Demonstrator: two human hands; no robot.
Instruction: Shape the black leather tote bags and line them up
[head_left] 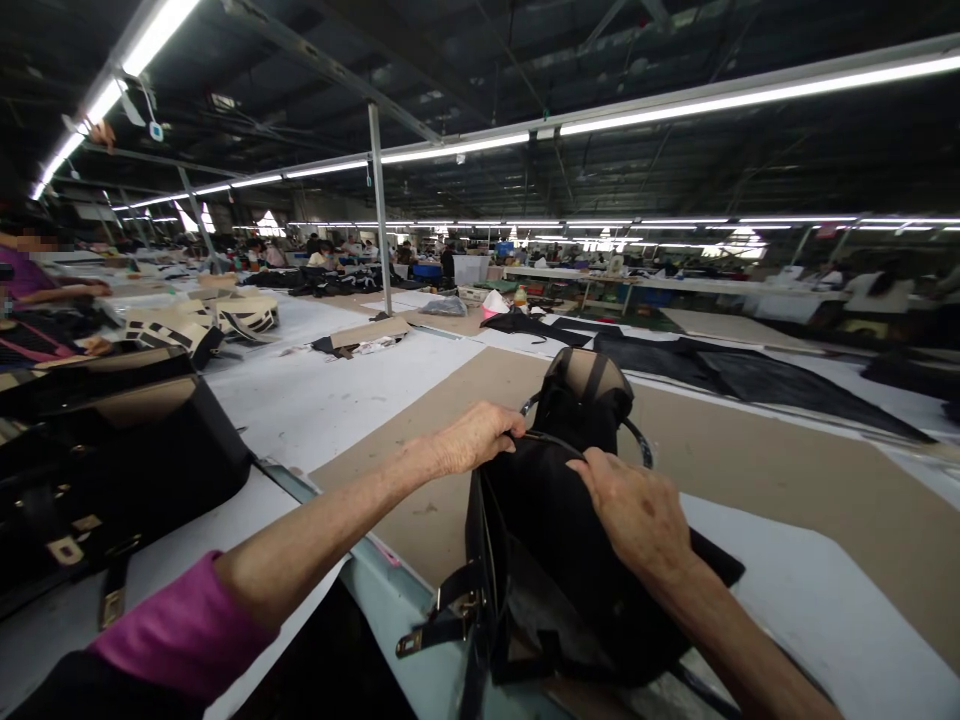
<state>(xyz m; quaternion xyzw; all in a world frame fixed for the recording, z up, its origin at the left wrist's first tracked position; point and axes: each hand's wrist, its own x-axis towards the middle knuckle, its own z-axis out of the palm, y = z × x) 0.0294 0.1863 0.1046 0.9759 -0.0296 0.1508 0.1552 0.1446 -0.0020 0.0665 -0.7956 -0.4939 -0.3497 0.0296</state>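
Note:
A black handbag (570, 560) lies on the table in front of me, with straps and gold-coloured metal fittings hanging at its near left side. My left hand (480, 437) pinches the bag's upper edge, where a thin zipper-like line runs across. On the right, my right hand (637, 505) grips the black material of the same bag, thumb and fingers closed on it. A tan panel with a dark strip (589, 370) shows at the bag's far end. The fingertips of my right hand are partly hidden behind the hand.
More black bags (127, 450) stand at the left. Brown board (750, 440) covers part of the white tabletop (300, 400). Black pieces (780, 375) lie at the far right, cream-and-black pieces (202, 318) at the far left. Another person's arm (67, 290) is at the left edge.

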